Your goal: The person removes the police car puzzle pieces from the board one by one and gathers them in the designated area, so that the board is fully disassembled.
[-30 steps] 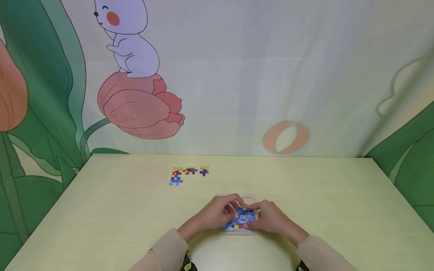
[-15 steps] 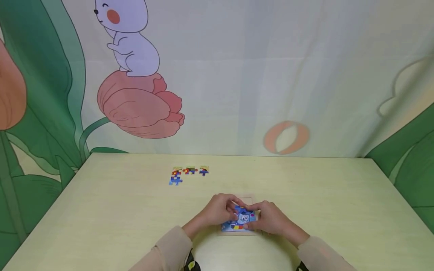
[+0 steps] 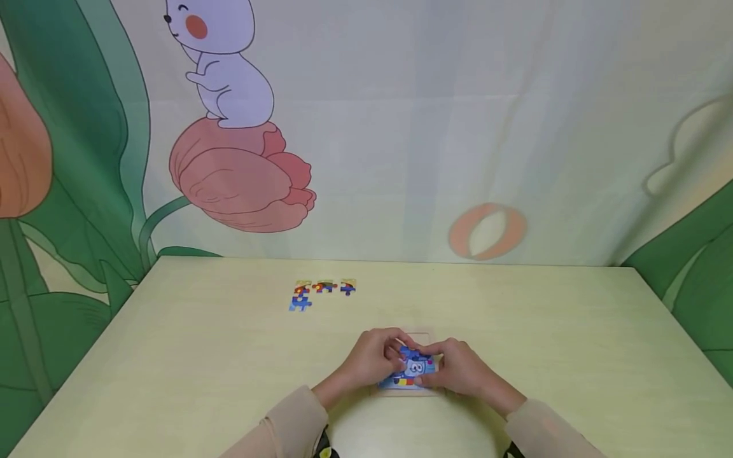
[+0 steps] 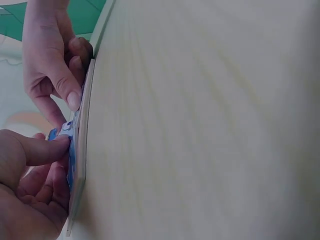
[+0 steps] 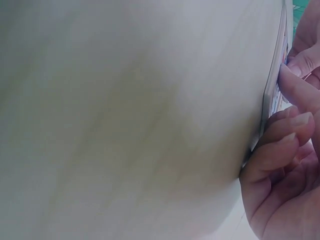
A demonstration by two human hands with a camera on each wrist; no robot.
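Observation:
A small jigsaw puzzle (image 3: 417,369) with a blue cartoon face lies in a shallow wooden tray (image 3: 408,393) near the table's front. My left hand (image 3: 375,359) pinches a blue puzzle piece (image 3: 409,352) over the puzzle's upper part. Seen from the left wrist, that piece (image 4: 52,134) stands up from the puzzle at the left thumb and finger. My right hand (image 3: 462,370) holds the puzzle's right side, thumb on its face and index finger at the piece's upper edge. Its other fingers (image 5: 272,152) are curled beside the tray. The fingers hide part of the picture.
Several loose puzzle pieces lie farther back on the pale wooden table (image 3: 544,318): a yellow-topped corner piece (image 3: 302,287), a blue piece (image 3: 300,303), and two more to the right, including an edge piece (image 3: 347,285). A printed curtain (image 3: 366,127) hangs behind the table.
My left hand has shifted slightly right over the puzzle, and the blue piece has tipped flatter, showing more of the cartoon face. My right hand keeps its place. The loose pieces have not moved.

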